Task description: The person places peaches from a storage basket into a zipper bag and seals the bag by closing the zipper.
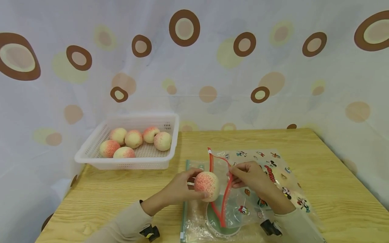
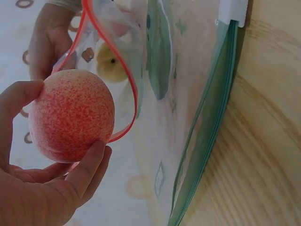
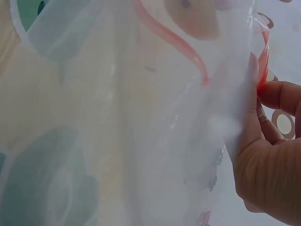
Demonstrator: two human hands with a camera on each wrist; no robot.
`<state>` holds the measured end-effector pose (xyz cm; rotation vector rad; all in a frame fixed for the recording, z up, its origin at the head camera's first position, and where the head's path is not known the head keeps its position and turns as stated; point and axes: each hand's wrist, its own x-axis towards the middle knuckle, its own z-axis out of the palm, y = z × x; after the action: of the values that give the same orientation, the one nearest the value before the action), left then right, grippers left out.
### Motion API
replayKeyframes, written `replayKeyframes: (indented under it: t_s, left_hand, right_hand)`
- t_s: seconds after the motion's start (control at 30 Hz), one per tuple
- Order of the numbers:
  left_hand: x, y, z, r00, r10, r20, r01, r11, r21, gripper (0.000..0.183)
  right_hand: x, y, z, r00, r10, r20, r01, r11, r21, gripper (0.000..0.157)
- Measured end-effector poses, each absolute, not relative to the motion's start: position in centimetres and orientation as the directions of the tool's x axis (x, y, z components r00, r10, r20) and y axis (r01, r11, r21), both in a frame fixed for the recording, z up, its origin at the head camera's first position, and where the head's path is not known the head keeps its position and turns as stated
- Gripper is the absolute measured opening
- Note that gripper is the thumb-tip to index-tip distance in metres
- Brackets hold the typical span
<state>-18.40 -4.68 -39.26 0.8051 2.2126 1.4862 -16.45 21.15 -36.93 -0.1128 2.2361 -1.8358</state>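
Observation:
My left hand (image 1: 182, 189) holds a peach (image 1: 207, 186) with red speckles between thumb and fingers, right at the mouth of a clear zip bag (image 1: 246, 202) with red edging and cartoon prints. On the bag's far side, my right hand (image 1: 250, 177) pinches the red zip edge (image 3: 263, 66), and the mouth gapes. In the left wrist view the peach (image 2: 73, 115) overlaps the red rim (image 2: 127, 70). A yellowish round shape (image 2: 110, 63) with a dark spot shows at the bag's film behind it. The right wrist view is mostly filled by clear film.
A white plastic basket (image 1: 127, 163) stands at the back left with several peaches (image 1: 133, 139) in it. Beneath the red-edged bag lies another clear bag with a green zip (image 1: 184, 202) and a white slider (image 2: 233, 10). A patterned sheet (image 1: 194, 67) hangs behind the wooden table (image 1: 127, 182).

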Motion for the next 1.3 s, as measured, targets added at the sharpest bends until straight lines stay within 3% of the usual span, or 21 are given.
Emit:
replayKeyframes:
  t_s: [0.4, 0.9, 1.3]
  left_hand:
    - [-18.0, -2.5, -40.6, -0.76, 0.646, -0.062, 0.216, 0.342, 0.914, 0.068]
    - [-17.8, -1.0, -40.9, -0.731, 0.675, -0.095, 0.254, 0.399, 0.881, 0.067]
    - [-17.9, -0.2, -41.5, -0.702, 0.711, -0.041, 0.306, 0.353, 0.884, 0.049]
  right_hand:
    - [-16.4, 20.9, -36.7, -0.967, -0.211, -0.144, 0.098, 0.214, -0.972, 0.032]
    - [-16.3, 20.9, -36.7, -0.967, -0.21, -0.147, 0.096, 0.233, -0.968, 0.031]
    - [-16.3, 20.8, -36.6, -0.969, -0.201, -0.146, 0.096, 0.24, -0.966, 0.031]
